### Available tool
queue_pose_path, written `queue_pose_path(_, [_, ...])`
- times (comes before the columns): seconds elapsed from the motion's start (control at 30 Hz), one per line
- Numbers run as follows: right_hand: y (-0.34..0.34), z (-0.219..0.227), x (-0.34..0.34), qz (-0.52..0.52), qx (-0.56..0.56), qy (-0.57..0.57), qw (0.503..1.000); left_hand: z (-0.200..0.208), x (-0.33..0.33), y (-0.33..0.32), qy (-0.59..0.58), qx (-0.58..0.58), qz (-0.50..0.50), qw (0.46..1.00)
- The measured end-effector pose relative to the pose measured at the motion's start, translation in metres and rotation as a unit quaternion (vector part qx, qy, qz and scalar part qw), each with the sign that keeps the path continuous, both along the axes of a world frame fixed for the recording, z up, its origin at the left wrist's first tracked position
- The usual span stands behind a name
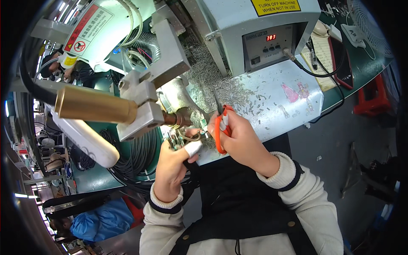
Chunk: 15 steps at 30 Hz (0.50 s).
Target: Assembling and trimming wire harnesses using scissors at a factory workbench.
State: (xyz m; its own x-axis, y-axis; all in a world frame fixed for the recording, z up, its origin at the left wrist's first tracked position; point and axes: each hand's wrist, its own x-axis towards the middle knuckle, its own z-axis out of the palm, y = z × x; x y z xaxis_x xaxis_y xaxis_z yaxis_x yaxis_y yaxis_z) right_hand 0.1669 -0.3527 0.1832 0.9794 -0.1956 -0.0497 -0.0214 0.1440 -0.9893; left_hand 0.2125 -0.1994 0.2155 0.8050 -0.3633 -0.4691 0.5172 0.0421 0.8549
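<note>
My left hand (172,163), with a white wrap on its thumb, is closed around several dark cables (189,135) whose ends carry small metal and green parts. My right hand (242,140) grips scissors with orange-red handles (218,136); their dark blades point away from me. By the right fingertips is a small green and white piece (203,123), between the two hands; whether the fingers touch it I cannot tell. Just beyond the left hand hangs the copper-coloured tip (180,119) of the machine, below its metal clamp and brass cylinder (95,104).
Small metal clippings (238,91) litter the pale work sheet (293,110). A grey control box (272,42) with a lit red display stands behind. Coiled black cables (138,155) lie at left, near a white rounded arm (87,140). A fan (374,25) is far right; a person in blue (104,219) sits lower left.
</note>
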Motion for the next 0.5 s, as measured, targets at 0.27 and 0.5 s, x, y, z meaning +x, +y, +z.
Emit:
queue_pose_path(0.27, [0.006, 0.022, -0.037, -0.124, -0.382, -0.142, 0.905, 0.005, -0.046, 0.008, -0.165, 0.061, 0.03, 0.984])
queue_pose_path(0.5, [0.007, 0.018, -0.042, 0.082, 0.073, 0.043, 0.993, 0.003, -0.056, 0.018, -0.062, 0.013, -0.057, 0.996])
